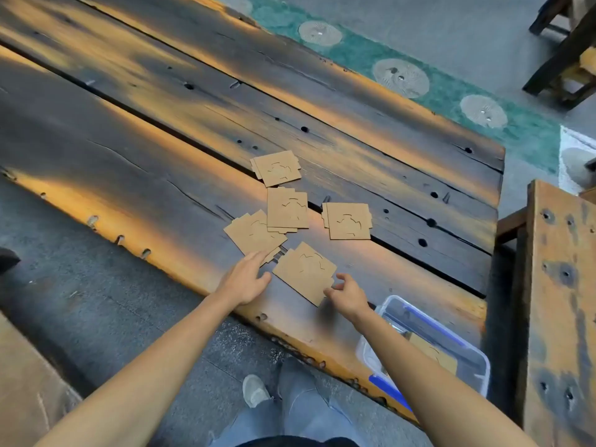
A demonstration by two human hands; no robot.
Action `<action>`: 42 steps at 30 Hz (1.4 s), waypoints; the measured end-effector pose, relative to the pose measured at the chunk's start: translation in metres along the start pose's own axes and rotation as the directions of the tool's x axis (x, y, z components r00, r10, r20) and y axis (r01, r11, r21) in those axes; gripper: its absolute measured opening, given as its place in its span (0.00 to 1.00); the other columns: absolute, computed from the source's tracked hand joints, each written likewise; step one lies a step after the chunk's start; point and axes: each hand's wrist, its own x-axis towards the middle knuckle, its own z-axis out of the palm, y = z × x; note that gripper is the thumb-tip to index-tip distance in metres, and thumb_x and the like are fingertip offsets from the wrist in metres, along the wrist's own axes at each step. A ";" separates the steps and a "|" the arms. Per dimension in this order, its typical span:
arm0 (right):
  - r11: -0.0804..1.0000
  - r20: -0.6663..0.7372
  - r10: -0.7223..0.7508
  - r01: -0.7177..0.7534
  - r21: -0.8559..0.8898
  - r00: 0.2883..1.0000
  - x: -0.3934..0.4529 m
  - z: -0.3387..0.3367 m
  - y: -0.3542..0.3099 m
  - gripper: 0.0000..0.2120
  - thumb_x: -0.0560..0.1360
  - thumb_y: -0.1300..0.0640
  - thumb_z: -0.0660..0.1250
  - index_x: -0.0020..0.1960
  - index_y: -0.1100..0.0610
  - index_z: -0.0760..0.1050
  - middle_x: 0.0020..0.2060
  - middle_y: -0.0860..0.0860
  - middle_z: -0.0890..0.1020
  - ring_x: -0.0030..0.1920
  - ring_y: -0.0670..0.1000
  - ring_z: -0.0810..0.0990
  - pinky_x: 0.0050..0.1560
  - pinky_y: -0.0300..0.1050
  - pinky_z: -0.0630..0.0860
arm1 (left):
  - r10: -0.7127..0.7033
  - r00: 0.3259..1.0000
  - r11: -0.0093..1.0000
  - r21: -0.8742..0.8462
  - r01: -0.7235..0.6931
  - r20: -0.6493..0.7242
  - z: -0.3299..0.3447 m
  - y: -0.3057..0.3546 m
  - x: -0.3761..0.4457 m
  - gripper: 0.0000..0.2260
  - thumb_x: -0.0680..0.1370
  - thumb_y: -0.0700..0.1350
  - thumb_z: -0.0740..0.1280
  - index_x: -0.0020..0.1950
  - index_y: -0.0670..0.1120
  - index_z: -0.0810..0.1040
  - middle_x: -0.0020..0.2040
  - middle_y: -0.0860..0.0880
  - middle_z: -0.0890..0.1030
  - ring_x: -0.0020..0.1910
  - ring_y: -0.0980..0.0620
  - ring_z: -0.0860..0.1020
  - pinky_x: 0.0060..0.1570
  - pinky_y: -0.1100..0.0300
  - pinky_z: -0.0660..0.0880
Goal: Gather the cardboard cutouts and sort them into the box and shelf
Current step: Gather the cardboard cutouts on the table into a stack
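Several small stacks of brown cardboard cutouts lie on the dark wooden table (129, 150). The nearest stack (303, 271) sits between my hands. My right hand (350, 295) pinches its near right corner with thumb and fingers. My left hand (246, 279) lies flat, fingertips on the edge of another stack (253, 235). Further stacks lie at centre (287, 209), right (348, 221) and far (277, 167). A clear plastic box (429, 345) with a blue rim stands at the table's near right corner, a cardboard piece inside it.
A wooden bench or shelf (558, 301) stands to the right of the table. A green patterned carpet (419, 75) runs beyond the far edge. Dark wooden chair legs (564, 59) show at top right. My legs and a shoe (256, 390) are below the table edge.
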 end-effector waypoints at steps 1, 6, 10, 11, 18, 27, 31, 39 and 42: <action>1.000 -0.026 0.010 -0.010 0.009 1.000 0.004 0.001 -0.001 0.29 0.80 0.54 0.67 0.78 0.55 0.62 0.52 0.49 0.76 0.55 0.51 0.74 0.57 0.47 0.69 | 0.000 1.000 1.000 -0.018 0.000 -0.004 0.001 0.001 0.004 0.27 0.80 0.48 0.60 0.79 0.48 0.61 0.77 0.47 0.66 0.75 0.46 0.66 0.71 0.49 0.66; 0.989 -0.054 0.124 -0.119 0.086 0.991 0.024 0.001 -0.001 0.28 0.79 0.55 0.68 0.76 0.56 0.63 0.61 0.56 0.77 0.55 0.52 0.73 0.57 0.46 0.70 | -0.073 0.997 0.993 -0.088 0.075 0.026 0.012 0.006 0.027 0.25 0.80 0.47 0.60 0.78 0.48 0.63 0.76 0.47 0.69 0.74 0.47 0.67 0.71 0.52 0.66; 0.977 -0.052 0.158 -0.149 0.152 0.986 0.040 -0.002 0.001 0.26 0.79 0.57 0.67 0.74 0.57 0.65 0.60 0.55 0.78 0.59 0.55 0.79 0.64 0.51 0.76 | -0.147 0.986 0.980 -0.126 0.157 0.080 0.023 0.013 0.054 0.25 0.80 0.46 0.61 0.78 0.45 0.64 0.76 0.44 0.68 0.73 0.45 0.68 0.71 0.51 0.66; 0.971 -0.046 0.170 -0.159 0.180 0.984 0.043 -0.002 0.002 0.25 0.79 0.57 0.67 0.74 0.57 0.66 0.60 0.55 0.79 0.60 0.56 0.79 0.65 0.55 0.76 | -0.174 0.981 0.972 -0.145 0.185 0.086 0.025 0.017 0.061 0.25 0.80 0.46 0.61 0.77 0.45 0.64 0.76 0.44 0.68 0.73 0.45 0.68 0.71 0.51 0.66; 0.927 0.002 0.228 -0.217 0.306 0.974 0.056 0.006 0.002 0.22 0.78 0.58 0.66 0.71 0.57 0.68 0.60 0.56 0.78 0.61 0.57 0.79 0.65 0.59 0.77 | -0.355 0.926 0.910 -0.178 0.374 0.128 0.044 0.038 0.097 0.24 0.80 0.48 0.60 0.76 0.44 0.66 0.74 0.43 0.70 0.72 0.44 0.69 0.69 0.52 0.66; 0.881 -0.029 0.301 -0.267 0.390 0.953 0.065 0.011 0.003 0.17 0.76 0.54 0.69 0.64 0.55 0.73 0.57 0.54 0.79 0.58 0.56 0.79 0.61 0.54 0.78 | -0.466 0.884 0.860 -0.209 0.465 0.047 0.054 0.046 0.098 0.25 0.75 0.49 0.67 0.71 0.46 0.73 0.69 0.45 0.74 0.70 0.44 0.70 0.69 0.51 0.68; 0.846 -0.021 0.323 -0.279 0.455 0.946 0.072 0.008 0.005 0.07 0.76 0.53 0.70 0.49 0.54 0.75 0.47 0.52 0.79 0.51 0.54 0.79 0.63 0.59 0.78 | -0.428 0.904 0.873 -0.256 0.415 0.004 0.046 0.047 0.104 0.22 0.73 0.45 0.69 0.68 0.46 0.77 0.66 0.46 0.78 0.67 0.46 0.74 0.68 0.54 0.69; 0.837 0.009 0.294 -0.261 0.481 0.956 0.072 0.016 -0.009 0.11 0.76 0.51 0.69 0.38 0.53 0.70 0.37 0.52 0.78 0.42 0.53 0.77 0.60 0.59 0.79 | -0.396 0.918 0.866 -0.342 0.364 -0.026 0.026 0.026 0.110 0.19 0.70 0.40 0.73 0.61 0.46 0.80 0.56 0.48 0.81 0.57 0.49 0.78 0.61 0.57 0.74; 0.830 0.039 0.283 -0.266 0.491 0.958 0.072 0.028 -0.025 0.10 0.76 0.50 0.69 0.42 0.54 0.72 0.42 0.53 0.82 0.44 0.52 0.80 0.60 0.57 0.80 | -0.386 0.922 0.885 -0.294 0.362 -0.029 0.018 0.012 0.114 0.21 0.71 0.42 0.72 0.64 0.47 0.79 0.58 0.47 0.80 0.63 0.46 0.73 0.65 0.57 0.70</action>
